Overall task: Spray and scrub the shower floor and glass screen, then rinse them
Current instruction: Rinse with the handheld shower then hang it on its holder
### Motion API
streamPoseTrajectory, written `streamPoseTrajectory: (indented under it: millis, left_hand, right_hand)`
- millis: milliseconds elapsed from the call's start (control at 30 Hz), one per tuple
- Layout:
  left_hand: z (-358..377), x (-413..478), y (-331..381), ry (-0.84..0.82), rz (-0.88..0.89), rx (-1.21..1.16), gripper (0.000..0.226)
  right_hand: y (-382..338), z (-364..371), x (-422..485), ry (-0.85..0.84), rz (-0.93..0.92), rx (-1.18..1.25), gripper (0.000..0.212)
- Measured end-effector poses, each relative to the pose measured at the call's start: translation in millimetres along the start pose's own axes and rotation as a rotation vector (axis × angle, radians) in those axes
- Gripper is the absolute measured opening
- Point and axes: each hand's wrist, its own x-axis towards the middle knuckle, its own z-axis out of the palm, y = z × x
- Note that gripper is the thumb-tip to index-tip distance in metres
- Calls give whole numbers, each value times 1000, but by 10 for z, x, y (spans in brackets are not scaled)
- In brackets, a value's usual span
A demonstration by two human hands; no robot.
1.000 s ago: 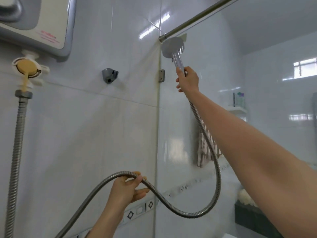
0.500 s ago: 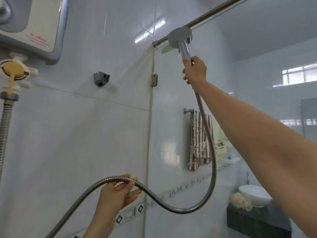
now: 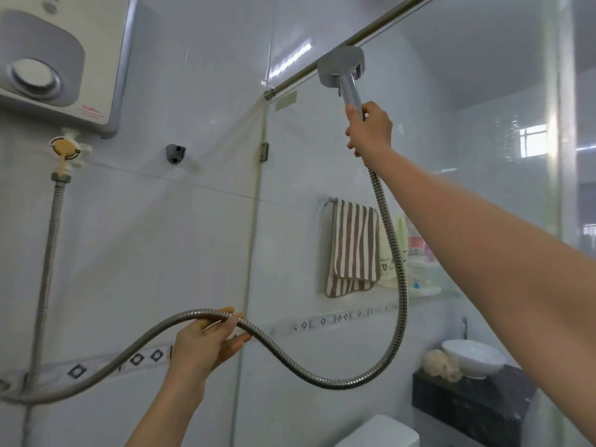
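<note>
Overhead, right hand (image 3: 371, 130) grips the shower head (image 3: 341, 67), handle upright, beside the glass (image 3: 467, 91) top; left hand (image 3: 206, 343), lower centre, holds the hose (image 3: 400, 285).

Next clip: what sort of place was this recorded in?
Most likely a home bathroom, at the shower. A water heater hangs on the tiled wall, the right hand holds a shower head by the glass screen, the left hand holds its hose, and a basin and towel show through the glass.
</note>
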Motion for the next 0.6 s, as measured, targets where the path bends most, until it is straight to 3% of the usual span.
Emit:
streamPoseTrajectory:
  millis: [267, 600]
  left_hand:
    - [269, -965, 29, -25, -6, 67, 21]
    - [315, -1282, 257, -104, -46, 115, 20]
  right_hand:
    - [-308, -748, -286, -36, 14, -4, 23]
    - [-674, -1577, -260, 50, 118, -17, 29]
